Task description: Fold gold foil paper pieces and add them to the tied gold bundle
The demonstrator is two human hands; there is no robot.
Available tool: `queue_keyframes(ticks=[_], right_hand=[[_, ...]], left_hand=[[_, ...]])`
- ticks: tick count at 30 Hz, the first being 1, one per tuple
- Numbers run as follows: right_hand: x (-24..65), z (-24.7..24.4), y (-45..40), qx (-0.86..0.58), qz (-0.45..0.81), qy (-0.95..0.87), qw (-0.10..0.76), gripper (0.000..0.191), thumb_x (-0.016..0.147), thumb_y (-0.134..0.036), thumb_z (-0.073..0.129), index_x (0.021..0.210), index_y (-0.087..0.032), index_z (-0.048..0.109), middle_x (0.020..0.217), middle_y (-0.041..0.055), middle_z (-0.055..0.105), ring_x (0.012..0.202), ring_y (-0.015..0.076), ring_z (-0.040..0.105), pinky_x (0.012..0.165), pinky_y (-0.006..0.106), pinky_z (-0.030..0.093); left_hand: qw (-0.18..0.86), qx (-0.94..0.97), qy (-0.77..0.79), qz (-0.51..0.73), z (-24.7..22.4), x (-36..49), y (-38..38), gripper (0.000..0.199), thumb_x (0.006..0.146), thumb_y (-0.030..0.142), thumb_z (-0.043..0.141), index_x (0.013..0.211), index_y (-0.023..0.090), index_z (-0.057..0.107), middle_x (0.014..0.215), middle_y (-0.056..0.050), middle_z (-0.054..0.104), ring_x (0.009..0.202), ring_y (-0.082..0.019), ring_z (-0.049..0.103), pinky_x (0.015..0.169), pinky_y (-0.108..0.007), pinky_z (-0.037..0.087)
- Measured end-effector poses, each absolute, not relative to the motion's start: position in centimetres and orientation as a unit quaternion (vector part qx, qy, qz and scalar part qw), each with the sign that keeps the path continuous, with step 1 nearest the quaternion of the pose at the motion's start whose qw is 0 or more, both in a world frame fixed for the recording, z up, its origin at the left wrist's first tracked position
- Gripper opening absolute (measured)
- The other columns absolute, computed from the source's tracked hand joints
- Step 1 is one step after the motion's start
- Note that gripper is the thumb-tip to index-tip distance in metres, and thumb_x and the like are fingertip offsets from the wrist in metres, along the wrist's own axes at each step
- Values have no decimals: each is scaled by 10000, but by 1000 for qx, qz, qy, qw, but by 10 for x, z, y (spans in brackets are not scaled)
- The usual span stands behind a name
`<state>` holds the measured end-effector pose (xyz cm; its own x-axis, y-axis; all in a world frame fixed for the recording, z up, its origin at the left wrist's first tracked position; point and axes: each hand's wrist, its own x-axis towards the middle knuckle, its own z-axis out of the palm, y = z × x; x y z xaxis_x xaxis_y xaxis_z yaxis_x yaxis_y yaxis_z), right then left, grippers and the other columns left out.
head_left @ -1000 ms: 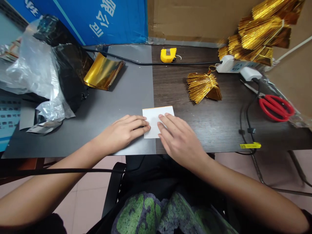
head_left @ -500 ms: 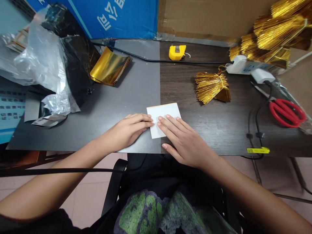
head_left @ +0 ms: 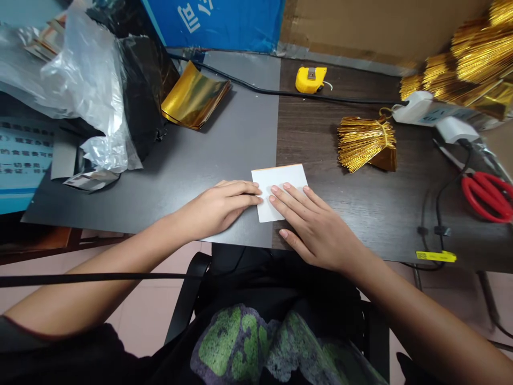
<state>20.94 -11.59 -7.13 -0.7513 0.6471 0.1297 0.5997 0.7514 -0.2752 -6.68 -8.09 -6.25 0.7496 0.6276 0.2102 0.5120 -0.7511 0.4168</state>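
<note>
A white square of paper [head_left: 266,179] with a thin orange line along its far edge lies flat near the table's front edge. My right hand [head_left: 316,222] rests flat on its right part, fingers spread and thumb apart, holding nothing. At the paper's left edge are the fingertips of my left hand [head_left: 224,206]; its fingers lie extended on the grey surface, with the thumb tucked low beneath. Right of the paper sits a tied gold foil bundle [head_left: 363,141]. A stack of gold sheets [head_left: 194,99] lies farther back on the left.
A yellow tape measure [head_left: 310,80] sits at the back by a black cable [head_left: 340,99]. Red-handled scissors [head_left: 487,195] and a white power strip [head_left: 417,109] are at right, a plastic bag [head_left: 90,80] at left. Boxes [head_left: 340,32] stand behind.
The camera view has shifted, so the table items appear farther right. Both hands keep nearly the same place on and beside the white paper.
</note>
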Motion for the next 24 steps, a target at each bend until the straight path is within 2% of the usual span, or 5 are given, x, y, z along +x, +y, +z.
queue_keyframes(ticks=[4,9,16,24], right_hand=[[211,-70,-115,-324,98,-936,98,608,1045,-342,412,1572,-41,377,1666,165,322,1563,351,282,1221,612,351],[211,-70,-113,-319,95,-938,97,604,1054,-350,405,1571,-41,379,1666,164,324,1562,347,287,1223,600,355],[212,-71,-113,-313,89,-941,91,613,1059,-352,392,1579,-29,357,1677,165,304,1569,348,265,1219,604,354],[214,-71,-112,-306,87,-945,82,612,1067,-351,383,1590,-37,334,1688,158,284,1578,347,239,1220,598,358]], left_hand=[[151,923,303,181,-65,-68,-81,322,1067,180,416,1224,175,697,1313,-94,714,1279,-185,652,1031,-337,534],[145,925,304,175,-65,-68,-81,312,1070,189,421,1225,195,691,1317,-79,715,1284,-173,651,1035,-325,520],[143,918,324,179,-66,-66,-81,270,1047,174,472,1289,177,591,1297,-71,725,1263,-178,665,969,-315,514],[125,920,307,211,-68,-66,-81,226,1057,171,475,1226,182,624,1251,-31,749,1251,-154,675,940,-277,494]])
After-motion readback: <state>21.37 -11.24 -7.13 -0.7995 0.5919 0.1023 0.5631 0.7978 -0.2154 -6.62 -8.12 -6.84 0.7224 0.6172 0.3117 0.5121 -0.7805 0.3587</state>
